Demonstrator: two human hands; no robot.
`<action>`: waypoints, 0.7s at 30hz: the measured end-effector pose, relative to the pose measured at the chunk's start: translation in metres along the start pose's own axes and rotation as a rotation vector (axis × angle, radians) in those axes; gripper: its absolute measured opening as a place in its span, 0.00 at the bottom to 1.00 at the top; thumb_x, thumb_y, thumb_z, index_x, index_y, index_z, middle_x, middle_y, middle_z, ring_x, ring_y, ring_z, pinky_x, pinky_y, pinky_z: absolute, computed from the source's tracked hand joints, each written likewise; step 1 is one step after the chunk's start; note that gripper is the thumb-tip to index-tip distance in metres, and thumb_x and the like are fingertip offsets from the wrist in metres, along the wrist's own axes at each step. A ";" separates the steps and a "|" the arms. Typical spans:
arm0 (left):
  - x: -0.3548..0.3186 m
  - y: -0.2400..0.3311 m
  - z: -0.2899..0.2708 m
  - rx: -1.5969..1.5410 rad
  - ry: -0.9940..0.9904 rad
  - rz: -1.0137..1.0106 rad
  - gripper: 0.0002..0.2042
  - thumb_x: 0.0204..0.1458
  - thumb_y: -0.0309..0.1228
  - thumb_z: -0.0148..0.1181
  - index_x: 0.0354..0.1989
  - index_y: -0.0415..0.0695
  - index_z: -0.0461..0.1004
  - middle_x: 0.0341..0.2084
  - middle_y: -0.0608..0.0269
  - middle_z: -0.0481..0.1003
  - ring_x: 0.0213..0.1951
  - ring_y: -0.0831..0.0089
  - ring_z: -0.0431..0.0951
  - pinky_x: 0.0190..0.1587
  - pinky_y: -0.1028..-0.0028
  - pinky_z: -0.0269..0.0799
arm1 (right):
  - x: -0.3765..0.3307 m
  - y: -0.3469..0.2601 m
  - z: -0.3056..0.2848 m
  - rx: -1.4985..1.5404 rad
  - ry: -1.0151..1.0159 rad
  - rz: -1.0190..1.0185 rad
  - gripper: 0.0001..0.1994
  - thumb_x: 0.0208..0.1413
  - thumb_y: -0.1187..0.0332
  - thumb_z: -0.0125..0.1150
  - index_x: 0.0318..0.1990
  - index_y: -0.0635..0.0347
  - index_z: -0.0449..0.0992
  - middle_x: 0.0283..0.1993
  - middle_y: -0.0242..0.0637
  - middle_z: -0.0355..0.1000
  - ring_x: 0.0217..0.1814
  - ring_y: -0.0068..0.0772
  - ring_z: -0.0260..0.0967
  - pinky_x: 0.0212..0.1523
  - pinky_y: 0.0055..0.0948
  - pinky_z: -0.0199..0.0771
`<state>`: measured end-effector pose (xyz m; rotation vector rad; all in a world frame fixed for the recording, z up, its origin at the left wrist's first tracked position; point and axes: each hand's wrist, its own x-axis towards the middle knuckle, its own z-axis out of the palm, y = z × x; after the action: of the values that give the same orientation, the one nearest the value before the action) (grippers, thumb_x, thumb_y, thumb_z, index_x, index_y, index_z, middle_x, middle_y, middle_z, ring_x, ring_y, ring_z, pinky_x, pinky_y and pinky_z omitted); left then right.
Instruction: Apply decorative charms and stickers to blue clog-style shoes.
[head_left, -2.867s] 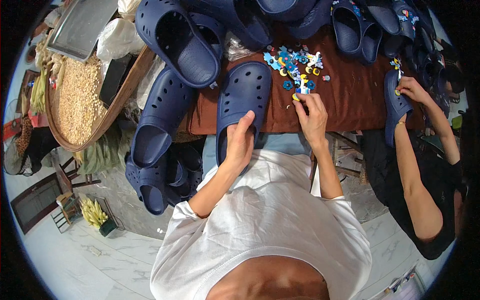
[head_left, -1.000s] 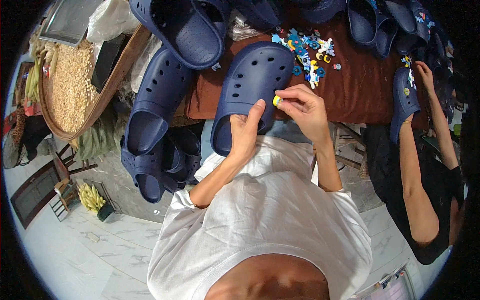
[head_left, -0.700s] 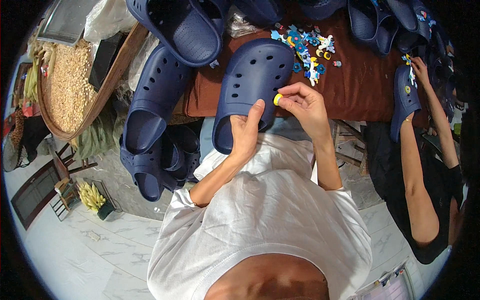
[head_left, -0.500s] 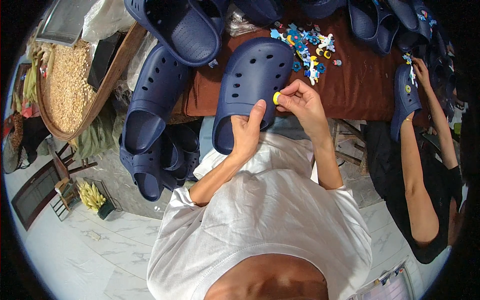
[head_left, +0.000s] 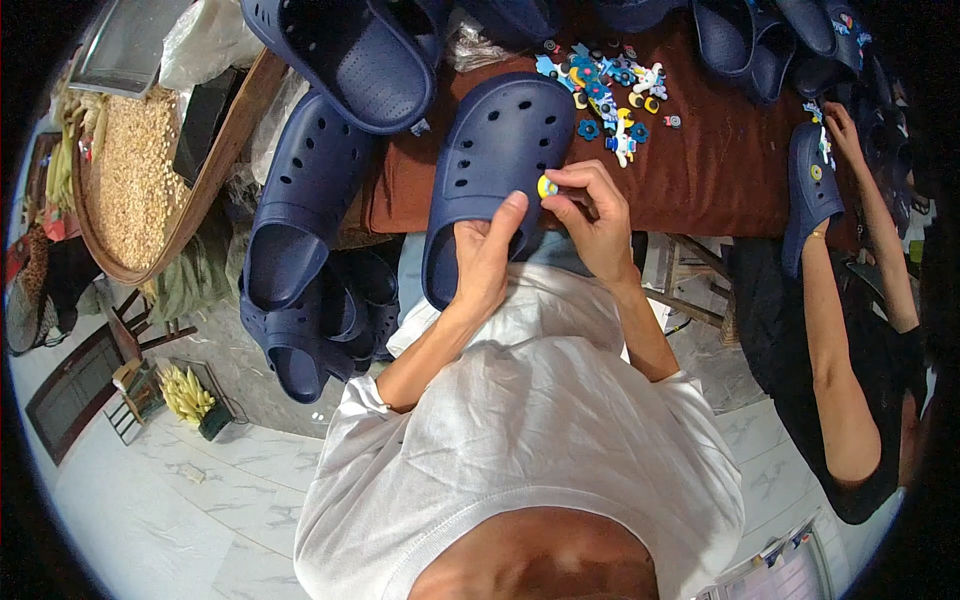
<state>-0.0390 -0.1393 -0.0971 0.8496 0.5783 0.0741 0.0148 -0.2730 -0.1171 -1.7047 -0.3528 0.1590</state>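
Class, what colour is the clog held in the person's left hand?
Dark navy blue; the clog shows best in the head view.

Left hand (head_left: 482,265) gripping, right hand (head_left: 600,220) pinching

The left arm (head_left: 418,368) slants up and inward; its thumb (head_left: 512,208) points up and to the right, the other fingers mostly hidden. The right arm (head_left: 645,337) also slants up and inward, its thumb (head_left: 565,209) and index finger (head_left: 577,175) closed in a pinch, the remaining fingers bent. The two hands are near each other but apart.
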 end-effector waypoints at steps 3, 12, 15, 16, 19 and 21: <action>0.002 -0.007 -0.009 0.088 -0.064 0.000 0.15 0.55 0.29 0.59 0.47 0.33 0.71 0.41 0.60 0.75 0.40 0.79 0.73 0.45 0.77 0.69 | -0.001 0.006 0.003 0.081 0.028 0.015 0.10 0.52 0.76 0.65 0.42 0.67 0.75 0.41 0.37 0.70 0.40 0.25 0.73 0.40 0.21 0.76; 0.000 -0.004 -0.009 0.140 -0.057 -0.012 0.17 0.54 0.26 0.58 0.51 0.31 0.68 0.44 0.57 0.74 0.44 0.75 0.74 0.50 0.76 0.68 | -0.006 -0.003 0.013 0.178 0.128 0.140 0.10 0.51 0.79 0.64 0.42 0.67 0.77 0.39 0.36 0.70 0.39 0.23 0.74 0.38 0.19 0.77; 0.002 -0.004 -0.003 0.137 -0.006 0.046 0.08 0.53 0.28 0.59 0.40 0.38 0.73 0.33 0.68 0.75 0.33 0.83 0.73 0.38 0.81 0.67 | -0.004 -0.002 0.012 0.335 0.116 0.229 0.10 0.51 0.80 0.63 0.43 0.67 0.77 0.39 0.35 0.70 0.41 0.22 0.73 0.39 0.19 0.77; 0.002 -0.002 -0.001 0.138 -0.009 0.047 0.08 0.53 0.28 0.59 0.40 0.38 0.73 0.33 0.68 0.75 0.33 0.83 0.73 0.38 0.81 0.67 | -0.004 -0.003 0.011 0.335 0.118 0.227 0.10 0.51 0.80 0.63 0.43 0.67 0.77 0.39 0.35 0.70 0.41 0.22 0.73 0.39 0.19 0.77; 0.005 0.001 0.001 0.088 -0.013 0.034 0.10 0.53 0.28 0.60 0.41 0.39 0.72 0.34 0.68 0.75 0.34 0.83 0.73 0.39 0.81 0.68 | -0.001 -0.008 0.007 0.252 0.087 0.231 0.10 0.51 0.79 0.63 0.43 0.66 0.77 0.39 0.36 0.70 0.40 0.22 0.73 0.40 0.20 0.76; 0.008 -0.001 -0.003 0.025 -0.012 -0.032 0.13 0.53 0.28 0.60 0.46 0.38 0.70 0.37 0.65 0.76 0.38 0.80 0.75 0.44 0.78 0.70 | 0.002 -0.011 0.002 0.034 0.096 0.079 0.10 0.51 0.77 0.63 0.43 0.64 0.77 0.39 0.38 0.71 0.39 0.25 0.73 0.38 0.23 0.76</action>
<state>-0.0336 -0.1357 -0.1029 0.8644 0.5825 0.0330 0.0142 -0.2689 -0.1061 -1.6871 -0.2100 0.1396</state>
